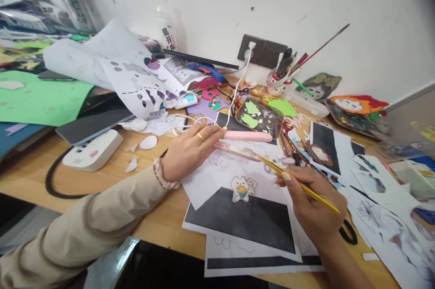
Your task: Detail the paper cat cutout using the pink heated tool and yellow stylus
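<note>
My left hand [190, 148] grips the near end of a pink corded tool [248, 136] that lies across white paper, its white cable running to a wall socket [250, 47]. My right hand [311, 198] holds a thin yellow brush [299, 182], its tip pointing toward the pink tool. Between the hands, on a white sheet over black paper, lies a small cut-out of a white cartoon animal [242, 188]. A dark palette tray [260, 118] with green paper scraps sits just beyond the pink tool.
Perforated white sheets [112, 65] and green paper [37, 98] pile at left beside a white device [91, 149]. A cup of brushes and pens [282, 78], a water bottle [167, 26], paper character cut-outs [356, 105] and loose printed sheets crowd the wooden desk [163, 221] at right.
</note>
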Demonstrator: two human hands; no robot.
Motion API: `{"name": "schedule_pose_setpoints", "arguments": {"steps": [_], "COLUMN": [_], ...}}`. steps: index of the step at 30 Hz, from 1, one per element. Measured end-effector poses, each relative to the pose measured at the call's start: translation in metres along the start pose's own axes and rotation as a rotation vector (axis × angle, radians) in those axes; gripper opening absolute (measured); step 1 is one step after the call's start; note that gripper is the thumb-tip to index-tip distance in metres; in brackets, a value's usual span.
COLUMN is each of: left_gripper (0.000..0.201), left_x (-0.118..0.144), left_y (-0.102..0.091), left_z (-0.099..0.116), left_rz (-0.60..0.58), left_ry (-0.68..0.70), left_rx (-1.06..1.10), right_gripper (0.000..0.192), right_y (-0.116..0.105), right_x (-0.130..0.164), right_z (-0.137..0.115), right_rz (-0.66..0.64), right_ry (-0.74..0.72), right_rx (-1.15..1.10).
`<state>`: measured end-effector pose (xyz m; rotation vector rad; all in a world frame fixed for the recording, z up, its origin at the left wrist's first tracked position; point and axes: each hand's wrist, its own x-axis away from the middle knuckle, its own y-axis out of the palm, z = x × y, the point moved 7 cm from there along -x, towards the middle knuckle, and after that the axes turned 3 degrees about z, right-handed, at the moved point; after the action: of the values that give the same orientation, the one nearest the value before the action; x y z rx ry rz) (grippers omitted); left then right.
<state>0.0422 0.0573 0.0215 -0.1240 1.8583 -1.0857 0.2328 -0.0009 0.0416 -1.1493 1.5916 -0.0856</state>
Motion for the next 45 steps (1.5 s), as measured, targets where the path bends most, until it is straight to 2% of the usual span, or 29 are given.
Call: {"name": "schedule_pose_setpoints", "arguments": {"steps": [31,35,41,45], "left_gripper": [0.030,0.031,0.030,0.031], "left_x": [-0.001,-0.001,0.000,0.001], "left_y": [-0.001,-0.001,0.000,0.002], "left_z": [0.002,-0.001,-0.005,-0.006], "left_rz": [-0.005,-0.003,0.017,0.013], "left_ry": [0.017,-0.018,-0.056,-0.059], "left_rx": [-0.002,-0.005,-0.001,0.005], "right_gripper": [0.006,0.007,0.018,0.020], "right_y": [-0.002,-0.001,-0.003,-0.007], "right_x": [-0.001,-0.001,-0.002,-0.004], "right_z": [0.001,0.001,-0.011,-0.014], "right_rz": [0.036,-0.004,-0.082,-0.112], "right_ry": [0.058,-0.018,-0.272,-0.327], "right_rx": [0.020,0.015,0.076,0.085]}}
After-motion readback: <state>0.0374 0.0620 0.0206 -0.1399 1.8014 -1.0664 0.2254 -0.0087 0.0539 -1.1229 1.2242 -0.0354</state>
